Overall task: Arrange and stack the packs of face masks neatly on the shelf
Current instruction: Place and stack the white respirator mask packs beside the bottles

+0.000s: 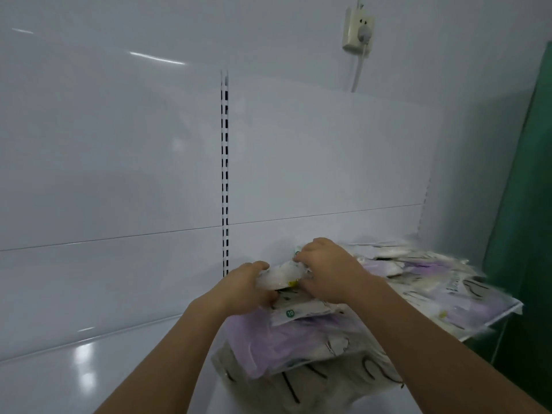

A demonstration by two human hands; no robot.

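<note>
Two hands, one pack: you grip a white mask pack (282, 274) between both hands, lifted just above the heap, in front of the shelf's back panel.
Left hand (243, 289): your fingers curl around the pack's left end, thumb on top, closed on it.
Right hand (327, 268): your fingers press down over the pack's right end and top edge, closed on it too.
Pack below: a flat pack with a green round "10" mark (300, 312) lies directly under your hands, tilted.
Near heap: lilac and white packs (286, 345) lie overlapped and askew at the front, some hanging over the shelf's front edge.
Far heap: more packs (442, 282) spread loosely to your right, reaching the shelf's right corner; blur hides their print.
Shelf (74, 375): glossy white, bare to the left of the heaps.
Upright: a slotted strip (224, 174) runs down the back panel just behind your left hand.
Wall: a socket with a plug (358, 32) sits high up, its cable hanging down.
Right edge: a green curtain (525, 204).
</note>
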